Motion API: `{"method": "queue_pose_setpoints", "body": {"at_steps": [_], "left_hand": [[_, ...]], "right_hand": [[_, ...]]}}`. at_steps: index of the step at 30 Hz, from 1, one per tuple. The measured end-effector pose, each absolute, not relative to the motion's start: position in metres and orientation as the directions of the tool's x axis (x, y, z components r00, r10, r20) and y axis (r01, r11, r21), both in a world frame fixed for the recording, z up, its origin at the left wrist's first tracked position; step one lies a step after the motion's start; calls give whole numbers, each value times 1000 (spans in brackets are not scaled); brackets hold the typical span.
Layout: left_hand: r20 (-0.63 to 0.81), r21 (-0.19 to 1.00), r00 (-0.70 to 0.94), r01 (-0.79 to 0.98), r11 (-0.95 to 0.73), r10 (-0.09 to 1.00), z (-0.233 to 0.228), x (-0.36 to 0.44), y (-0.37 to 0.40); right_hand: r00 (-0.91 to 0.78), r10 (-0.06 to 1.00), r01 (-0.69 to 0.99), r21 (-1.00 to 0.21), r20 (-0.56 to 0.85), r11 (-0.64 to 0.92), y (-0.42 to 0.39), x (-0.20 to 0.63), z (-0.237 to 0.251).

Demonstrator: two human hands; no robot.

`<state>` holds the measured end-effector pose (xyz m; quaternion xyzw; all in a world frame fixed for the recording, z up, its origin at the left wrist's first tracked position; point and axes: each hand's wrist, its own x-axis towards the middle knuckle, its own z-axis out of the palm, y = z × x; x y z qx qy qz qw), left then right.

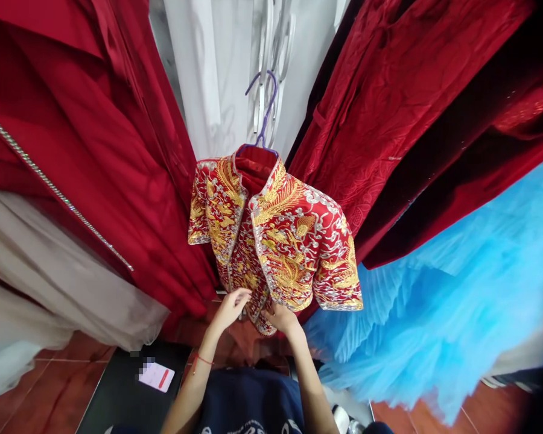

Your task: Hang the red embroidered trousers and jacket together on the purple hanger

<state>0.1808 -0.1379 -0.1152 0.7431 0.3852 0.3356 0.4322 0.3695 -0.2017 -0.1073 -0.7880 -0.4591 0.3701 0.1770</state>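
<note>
A red jacket (276, 241) thick with gold and silver embroidery hangs in front of me on a purple hanger (266, 108), its front partly open. My left hand (231, 308) pinches the lower front edge of the jacket's left panel. My right hand (280, 318) grips the bottom hem of the other panel just beside it. A red string circles my left wrist. Both hands sit close together at the jacket's lower front opening.
Dark red gowns (95, 157) hang on the left, more red garments (411, 108) on the right. Blue tulle (434, 313) billows at lower right, pale fabric (49, 289) at lower left. A black surface with a pink card (156, 377) lies below on reddish floor tiles.
</note>
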Motion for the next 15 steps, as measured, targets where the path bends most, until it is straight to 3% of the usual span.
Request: {"method": "queue_pose_setpoints", "body": {"at_steps": [3,6,8,10,13,15], "left_hand": [[312,861,377,276,-427,872,-69,172,-105],[521,781,215,271,-563,826,12,171,-64],[817,487,153,333,-808,555,76,178,-40],[924,184,249,377,-908,291,136,191,-21],[827,-137,559,303,-943,59,197,218,4],[694,-259,720,226,-939,-19,216,236,22]], "right_hand": [[368,840,352,-777,-399,-522,-228,378,-133],[453,821,29,-914,-348,-404,-252,390,-144],[523,779,-172,-938,-346,-301,-259,400,-146],[577,731,-323,-924,-365,-206,-257,412,-145],[603,696,-463,-882,-390,-93,-245,429,-142],[594,699,-525,-850,-399,-39,-236,433,-139]]}}
